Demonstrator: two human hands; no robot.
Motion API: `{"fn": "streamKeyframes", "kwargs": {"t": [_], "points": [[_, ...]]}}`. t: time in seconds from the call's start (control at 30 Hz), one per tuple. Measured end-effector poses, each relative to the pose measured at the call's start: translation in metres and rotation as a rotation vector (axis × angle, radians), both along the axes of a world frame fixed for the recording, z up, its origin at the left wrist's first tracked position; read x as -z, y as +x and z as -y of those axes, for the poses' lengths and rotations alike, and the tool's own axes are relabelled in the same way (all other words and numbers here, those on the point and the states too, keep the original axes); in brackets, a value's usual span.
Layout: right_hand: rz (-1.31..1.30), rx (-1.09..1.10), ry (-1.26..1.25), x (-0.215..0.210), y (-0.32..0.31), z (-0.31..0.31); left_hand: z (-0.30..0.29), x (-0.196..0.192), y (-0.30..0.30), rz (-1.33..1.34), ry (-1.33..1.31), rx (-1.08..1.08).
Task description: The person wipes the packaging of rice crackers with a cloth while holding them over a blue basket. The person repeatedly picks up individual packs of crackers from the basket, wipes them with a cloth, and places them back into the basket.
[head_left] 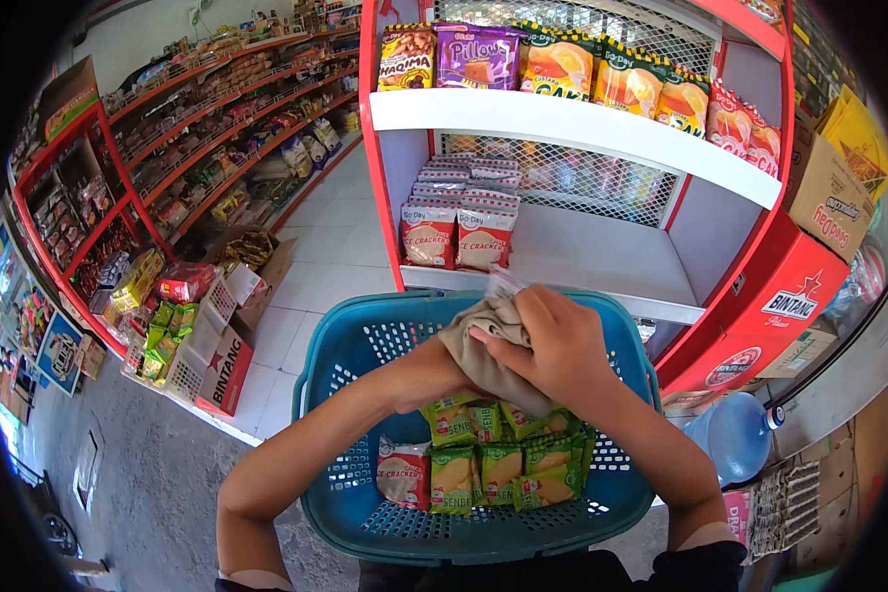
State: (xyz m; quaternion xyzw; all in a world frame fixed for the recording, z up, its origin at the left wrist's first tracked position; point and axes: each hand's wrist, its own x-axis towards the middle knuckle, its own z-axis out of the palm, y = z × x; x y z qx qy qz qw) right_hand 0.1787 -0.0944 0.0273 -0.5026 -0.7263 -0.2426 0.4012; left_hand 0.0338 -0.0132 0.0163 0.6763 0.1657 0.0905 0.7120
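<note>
Above a blue plastic basket point(318, 493), my hands come together at a beige cloth point(485, 345). My right hand point(565, 340) is closed on the cloth, its thumb lying across the front. The cloth covers the fingers of my left hand point(429, 380), so their grip is hidden. A pale, clear-looking packet edge point(504, 280) sticks up above the cloth; most of that packet is hidden. Below my hands, several green snack packets point(452, 479) lie in the basket, beside one red-and-white cracker packet point(403, 476).
Ahead stands a red-framed shelf rack point(562, 113). Its upper shelf carries snack bags point(556, 65); the lower one has rows of cracker packets point(458, 232) at left. Red boxes point(760, 306) and a water jug point(735, 439) stand at right. Crates of snacks point(189, 370) are at left.
</note>
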Motion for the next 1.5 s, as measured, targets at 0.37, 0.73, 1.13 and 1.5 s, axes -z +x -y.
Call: {"fn": "streamKeyframes", "kwargs": {"t": [0.37, 0.73, 1.13, 1.5], "points": [[-0.275, 0.209, -0.366, 0.007, 0.075, -0.021, -0.007, -0.034, -0.039, 0.175, 0.015, -0.175], [-0.806, -0.358, -0.463, 0.012, 0.049, -0.040, -0.028, 0.001, -0.011, 0.125, 0.568, -0.387], [-1.106, -0.197, -0.756, 0.000, 0.060, -0.030, -0.015, -0.008, -0.011, -0.105, 0.385, -0.209], [-1.183, -0.284, -0.442, 0.006, 0.062, -0.033, 0.007, 0.002, -0.003, -0.149, 0.125, -0.063]]}}
